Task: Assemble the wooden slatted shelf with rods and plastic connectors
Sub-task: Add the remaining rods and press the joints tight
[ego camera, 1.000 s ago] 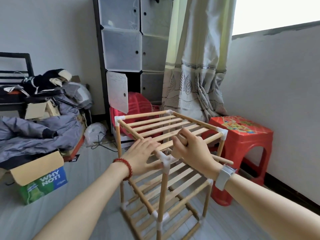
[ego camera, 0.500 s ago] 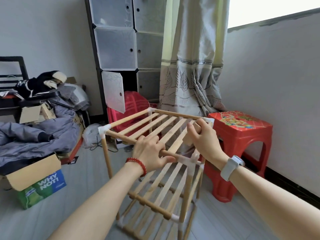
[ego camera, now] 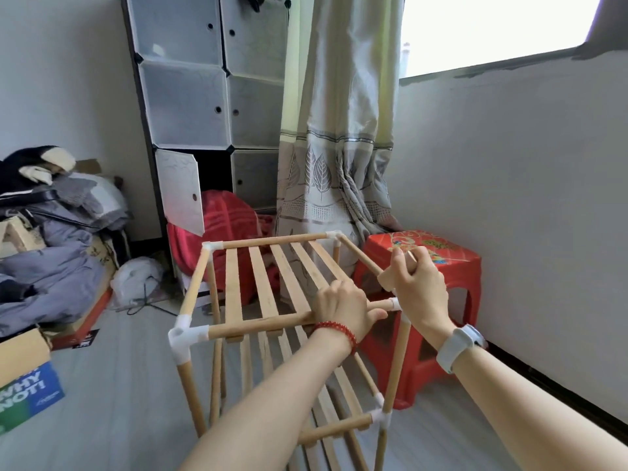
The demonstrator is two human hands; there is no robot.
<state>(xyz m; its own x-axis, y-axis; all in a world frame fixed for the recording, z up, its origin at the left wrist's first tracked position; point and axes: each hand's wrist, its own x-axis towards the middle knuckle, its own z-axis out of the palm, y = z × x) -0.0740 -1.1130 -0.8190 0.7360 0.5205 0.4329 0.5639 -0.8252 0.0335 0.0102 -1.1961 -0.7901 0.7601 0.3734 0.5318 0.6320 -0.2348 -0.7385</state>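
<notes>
The wooden slatted shelf (ego camera: 265,283) stands on the grey floor in front of me, its rods joined by white plastic connectors (ego camera: 185,336) at the corners. Lower slatted tiers show beneath the top one. My left hand (ego camera: 346,309), with a red bead bracelet at the wrist, grips the near top rod close to its right end. My right hand (ego camera: 414,283), with a white watch on the wrist, holds the right-side top rod, fingers curled round it.
A red plastic stool (ego camera: 438,263) stands right beside the shelf, against the white wall. Behind are a curtain (ego camera: 336,130), a white cube cabinet (ego camera: 210,96) with one door open and a red bundle (ego camera: 221,226). Clothes (ego camera: 51,249) and a cardboard box (ego camera: 23,379) lie at left.
The shelf has turned in my hands, its near corner swinging left so the slats now run away from me. Both hands kept their grip on the top frame.
</notes>
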